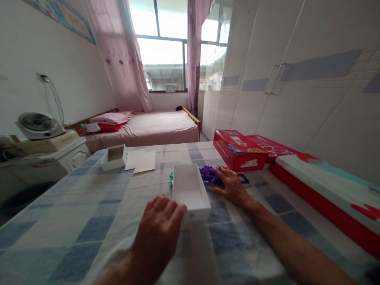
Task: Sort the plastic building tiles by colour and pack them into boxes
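Observation:
In the head view an open white box (190, 188) sits at the middle of the table, its inside bare. My left hand (162, 217) is closed at the box's near left corner, with the thumb against the near edge; its other fingertips are hidden. A pile of purple notched plastic-looking pieces (209, 175) lies just right of the box. Over that pile my right hand (228, 184) rests with fingers apart, covering part of it. A few teal pieces (171, 180) show at the box's left side, partly hidden by it.
A second shallow white box (114, 157) and white cards (144, 161) lie at the table's far left. On the right stand a red box (240, 150) and a long red-and-white package (320, 190). A bed (154, 126) is beyond the table.

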A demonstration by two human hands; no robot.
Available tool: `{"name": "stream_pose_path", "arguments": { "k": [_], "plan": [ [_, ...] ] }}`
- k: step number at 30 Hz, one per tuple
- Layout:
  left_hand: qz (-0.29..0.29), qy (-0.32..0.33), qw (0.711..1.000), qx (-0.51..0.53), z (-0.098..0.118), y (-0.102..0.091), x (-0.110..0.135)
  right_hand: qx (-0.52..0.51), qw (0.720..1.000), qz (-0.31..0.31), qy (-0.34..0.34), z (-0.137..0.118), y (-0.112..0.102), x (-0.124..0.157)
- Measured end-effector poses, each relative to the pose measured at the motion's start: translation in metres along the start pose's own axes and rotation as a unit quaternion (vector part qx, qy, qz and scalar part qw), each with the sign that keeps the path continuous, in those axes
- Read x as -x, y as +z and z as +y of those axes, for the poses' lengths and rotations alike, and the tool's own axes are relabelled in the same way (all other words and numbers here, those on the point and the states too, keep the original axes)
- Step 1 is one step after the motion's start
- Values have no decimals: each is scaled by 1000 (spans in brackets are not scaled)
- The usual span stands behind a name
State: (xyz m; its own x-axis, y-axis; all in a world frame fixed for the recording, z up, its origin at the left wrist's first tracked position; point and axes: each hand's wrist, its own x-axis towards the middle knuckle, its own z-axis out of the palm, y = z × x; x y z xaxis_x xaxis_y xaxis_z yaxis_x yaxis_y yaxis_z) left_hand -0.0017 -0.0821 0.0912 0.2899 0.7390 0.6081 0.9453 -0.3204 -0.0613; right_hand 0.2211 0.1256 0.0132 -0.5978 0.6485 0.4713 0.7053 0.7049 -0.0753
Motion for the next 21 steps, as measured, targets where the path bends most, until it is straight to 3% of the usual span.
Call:
{"name": "stream_pose_path", "arguments": {
  "k": [4, 10, 12, 15, 18, 21],
  "plan": [
    [-14, 103, 993, 51, 51, 14, 15, -20, 1000, -10, -10, -1, -3, 0],
    [-21, 149, 982, 116, 67, 33, 8, -3, 1000, -12, -1, -6, -13, -2],
    [-32, 117, 978, 171, 62, 33, 0, 6, 1000, -13, 1, -7, -15, -2],
    [-21, 5, 975, 219, 43, 40, -13, 14, 1000, -14, 3, -8, -16, -2],
    [26, -113, 974, 193, 17, 60, -21, 13, 1000, -2, 24, -9, -13, -2],
    [10, -171, 963, 211, 0, 80, -20, 7, 999, -1, 41, -7, -11, -1]
  ]
}}
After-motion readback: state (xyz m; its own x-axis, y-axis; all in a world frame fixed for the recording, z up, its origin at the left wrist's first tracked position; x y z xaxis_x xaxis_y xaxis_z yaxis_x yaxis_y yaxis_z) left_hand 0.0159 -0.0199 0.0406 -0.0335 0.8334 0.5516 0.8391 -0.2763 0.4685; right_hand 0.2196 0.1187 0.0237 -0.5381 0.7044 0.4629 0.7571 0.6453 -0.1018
